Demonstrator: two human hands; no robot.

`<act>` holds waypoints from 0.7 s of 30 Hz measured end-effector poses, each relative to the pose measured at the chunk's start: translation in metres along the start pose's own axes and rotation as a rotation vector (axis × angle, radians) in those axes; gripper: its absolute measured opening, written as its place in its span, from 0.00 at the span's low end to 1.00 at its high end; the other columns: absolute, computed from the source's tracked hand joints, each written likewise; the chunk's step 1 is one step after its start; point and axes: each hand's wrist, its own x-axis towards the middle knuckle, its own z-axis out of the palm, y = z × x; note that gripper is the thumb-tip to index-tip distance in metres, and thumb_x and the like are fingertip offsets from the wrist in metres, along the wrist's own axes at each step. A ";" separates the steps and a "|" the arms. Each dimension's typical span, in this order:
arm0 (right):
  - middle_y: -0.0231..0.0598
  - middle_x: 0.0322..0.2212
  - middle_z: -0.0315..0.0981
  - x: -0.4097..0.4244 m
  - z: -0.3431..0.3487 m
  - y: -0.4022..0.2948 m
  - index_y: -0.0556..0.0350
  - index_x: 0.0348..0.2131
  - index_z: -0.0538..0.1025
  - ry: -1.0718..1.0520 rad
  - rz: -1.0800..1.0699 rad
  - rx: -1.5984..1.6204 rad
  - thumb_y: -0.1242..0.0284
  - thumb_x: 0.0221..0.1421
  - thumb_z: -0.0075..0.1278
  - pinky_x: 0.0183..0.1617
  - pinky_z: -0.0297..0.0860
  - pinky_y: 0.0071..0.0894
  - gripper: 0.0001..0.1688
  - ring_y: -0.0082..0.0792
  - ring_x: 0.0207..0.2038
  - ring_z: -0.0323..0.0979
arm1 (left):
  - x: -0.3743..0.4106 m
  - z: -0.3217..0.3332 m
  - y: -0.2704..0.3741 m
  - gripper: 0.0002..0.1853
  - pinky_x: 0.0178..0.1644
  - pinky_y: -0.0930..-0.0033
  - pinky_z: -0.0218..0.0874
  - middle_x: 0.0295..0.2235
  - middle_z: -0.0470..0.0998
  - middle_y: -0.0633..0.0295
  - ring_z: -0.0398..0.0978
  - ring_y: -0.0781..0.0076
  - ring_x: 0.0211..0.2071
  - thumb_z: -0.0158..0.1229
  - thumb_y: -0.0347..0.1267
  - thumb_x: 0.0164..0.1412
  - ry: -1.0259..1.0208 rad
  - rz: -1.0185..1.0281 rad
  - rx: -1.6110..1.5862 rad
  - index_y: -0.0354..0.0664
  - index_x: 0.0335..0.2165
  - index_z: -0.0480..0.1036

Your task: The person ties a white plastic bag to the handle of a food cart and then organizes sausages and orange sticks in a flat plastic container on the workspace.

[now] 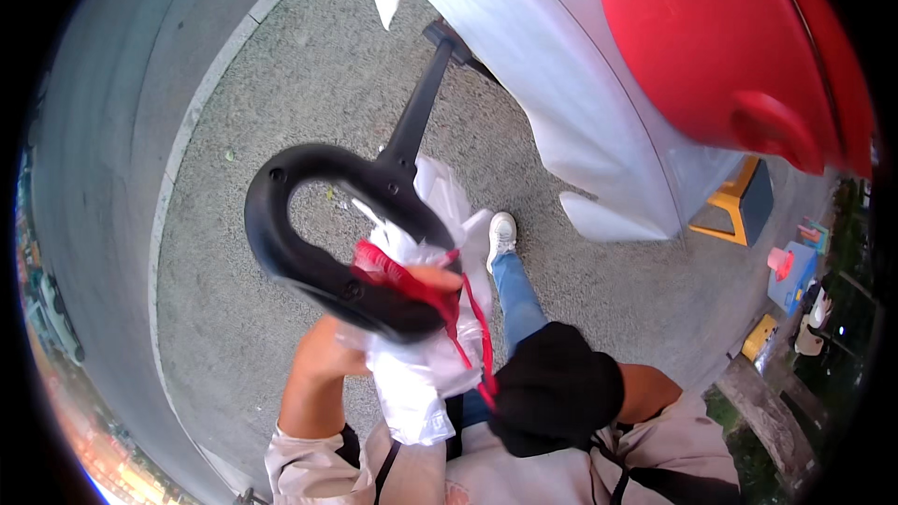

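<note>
A black plastic loop handle (pixel 309 161), with screws and a long shaft, rises close to the camera. The shaft leads to a dark block beside a white cover. Beneath the loop, my left hand (pixel 435 277) has its fingers curled around a bunched white plastic bag (pixel 414 400). Much of this hand is hidden, and I cannot tell whether it also grips the handle. Red netting or wrap (pixel 393 270) lies over the fingers, and thin red cords trail to a black cap-like cloth item (pixel 554 393). That item covers the end of my right forearm, so my right hand is out of sight.
A white cover (pixel 505 70) drapes at upper right, beneath a large red plastic object (pixel 708 42). Beyond stand a yellow-and-dark stool (pixel 736 203), a blue box (pixel 793 277) and a yellow box (pixel 759 337). A kerb (pixel 161 224) borders the road at left.
</note>
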 end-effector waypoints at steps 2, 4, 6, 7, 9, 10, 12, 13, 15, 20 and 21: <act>0.32 0.18 0.65 0.005 -0.015 -0.011 0.47 0.21 0.71 -0.141 -0.012 -0.103 0.63 0.39 0.52 0.19 0.62 0.32 0.10 0.31 0.17 0.67 | 0.005 0.000 -0.002 0.28 0.50 0.65 0.56 0.42 0.71 0.53 0.69 0.66 0.42 0.61 0.27 0.38 -0.001 0.098 -0.002 0.31 0.42 0.67; 0.33 0.21 0.67 0.006 -0.023 -0.002 0.49 0.24 0.71 0.082 0.012 -0.272 0.68 0.37 0.56 0.20 0.63 0.32 0.11 0.32 0.18 0.66 | 0.006 0.001 -0.001 0.27 0.51 0.64 0.55 0.42 0.70 0.54 0.68 0.66 0.43 0.61 0.27 0.38 -0.001 0.094 0.040 0.32 0.42 0.67; 0.39 0.24 0.69 0.011 -0.033 0.001 0.53 0.27 0.71 0.223 0.108 -0.307 0.77 0.37 0.56 0.23 0.66 0.31 0.12 0.34 0.23 0.69 | 0.004 0.008 0.000 0.28 0.51 0.64 0.54 0.43 0.70 0.55 0.68 0.66 0.43 0.61 0.28 0.38 0.042 0.035 0.031 0.32 0.42 0.66; 0.40 0.24 0.69 0.012 -0.031 0.001 0.54 0.27 0.70 0.291 0.146 -0.169 0.79 0.39 0.55 0.25 0.66 0.30 0.11 0.35 0.24 0.70 | 0.005 0.008 0.002 0.28 0.51 0.64 0.54 0.43 0.69 0.54 0.68 0.66 0.43 0.61 0.29 0.38 0.041 0.050 0.012 0.32 0.42 0.66; 0.41 0.25 0.69 0.009 -0.020 0.007 0.55 0.28 0.70 0.425 0.218 0.117 0.82 0.41 0.51 0.28 0.67 0.30 0.09 0.35 0.27 0.71 | 0.008 0.007 0.004 0.28 0.51 0.64 0.54 0.44 0.68 0.54 0.67 0.66 0.44 0.62 0.30 0.38 0.040 0.077 -0.023 0.32 0.42 0.66; 0.44 0.32 0.68 0.004 -0.015 0.009 0.58 0.33 0.68 0.457 0.258 0.210 0.86 0.43 0.47 0.34 0.67 0.28 0.13 0.35 0.32 0.71 | 0.009 0.004 0.008 0.29 0.51 0.64 0.54 0.44 0.67 0.54 0.67 0.65 0.44 0.63 0.31 0.37 0.019 0.135 0.042 0.32 0.42 0.65; 0.46 0.37 0.65 0.014 -0.002 0.004 0.59 0.37 0.65 0.776 0.408 0.468 0.87 0.42 0.47 0.37 0.66 0.27 0.18 0.34 0.35 0.70 | 0.008 -0.005 -0.004 0.30 0.51 0.64 0.54 0.44 0.67 0.55 0.67 0.65 0.44 0.63 0.31 0.37 -0.013 0.196 0.194 0.33 0.42 0.65; 0.47 0.39 0.64 0.019 0.002 0.000 0.59 0.39 0.64 0.931 0.481 0.601 0.87 0.42 0.47 0.38 0.65 0.27 0.20 0.34 0.36 0.69 | 0.007 -0.002 -0.002 0.29 0.52 0.63 0.54 0.44 0.66 0.55 0.67 0.66 0.44 0.63 0.30 0.38 0.022 0.193 0.184 0.33 0.42 0.65; 0.45 0.40 0.61 0.015 0.003 0.011 0.60 0.44 0.62 0.947 0.384 0.128 0.83 0.41 0.52 0.38 0.65 0.29 0.28 0.35 0.38 0.66 | 0.004 0.004 0.000 0.28 0.52 0.62 0.53 0.44 0.66 0.55 0.66 0.66 0.45 0.63 0.30 0.38 0.100 0.184 0.163 0.34 0.41 0.66; 0.40 0.24 0.67 0.041 -0.009 -0.016 0.54 0.27 0.74 0.533 0.261 -0.187 0.75 0.38 0.58 0.30 0.64 0.33 0.10 0.40 0.28 0.67 | -0.009 0.030 -0.011 0.24 0.50 0.64 0.55 0.42 0.67 0.55 0.67 0.65 0.44 0.64 0.26 0.37 0.338 0.134 0.011 0.36 0.38 0.68; 0.40 0.23 0.68 0.048 -0.007 -0.017 0.53 0.27 0.75 0.424 0.298 -0.150 0.74 0.39 0.57 0.30 0.64 0.33 0.08 0.41 0.26 0.68 | -0.008 0.032 -0.015 0.24 0.49 0.65 0.57 0.41 0.68 0.55 0.68 0.63 0.43 0.64 0.26 0.37 0.344 0.149 -0.046 0.37 0.37 0.68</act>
